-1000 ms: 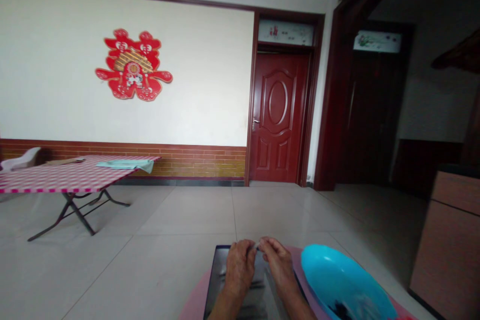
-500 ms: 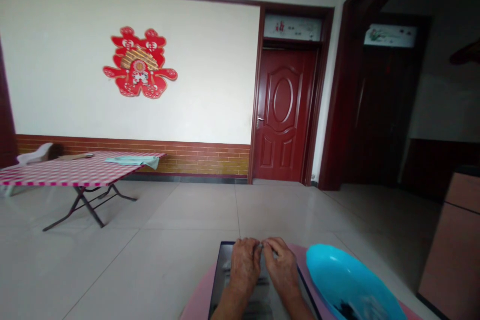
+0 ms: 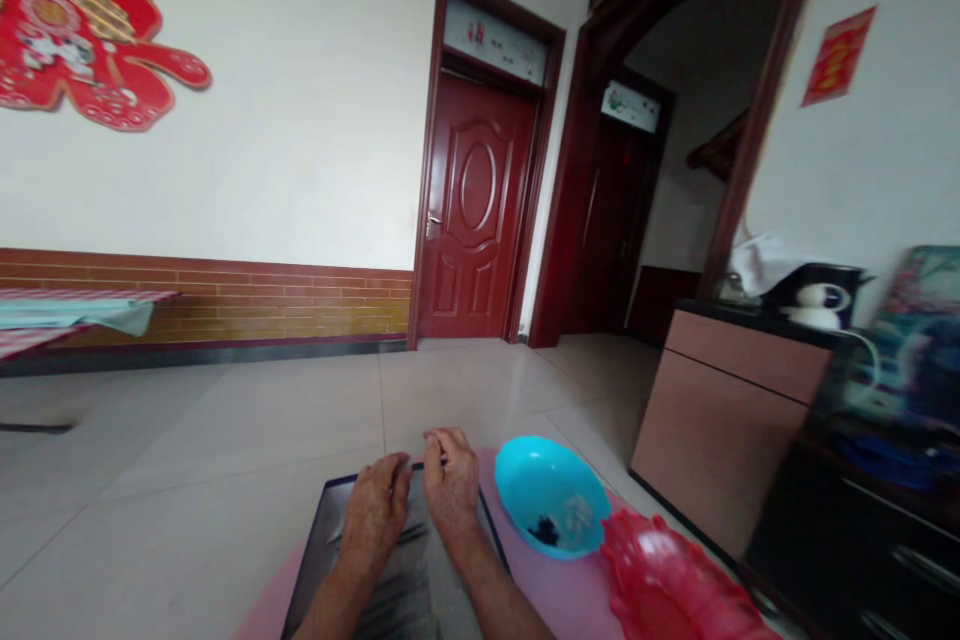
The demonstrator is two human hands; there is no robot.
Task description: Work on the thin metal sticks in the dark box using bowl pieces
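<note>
Hiding their hold — hands (image 3: 411,490) over tray (image 3: 324,520), its near edge cropped.

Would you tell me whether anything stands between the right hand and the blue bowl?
Only the tray's right rim and a strip of pink tabletop lie between the right hand and the blue bowl; nothing visible seems to block the way above them.

A shallow, dark-rimmed tray (image 3: 318,524) lies flat, holding thin dark pieces (image 3: 384,598).

A pink surface (image 3: 553,590) bears a tray (image 3: 307,552), blue bowl (image 3: 551,495), red dish (image 3: 667,575).
</note>
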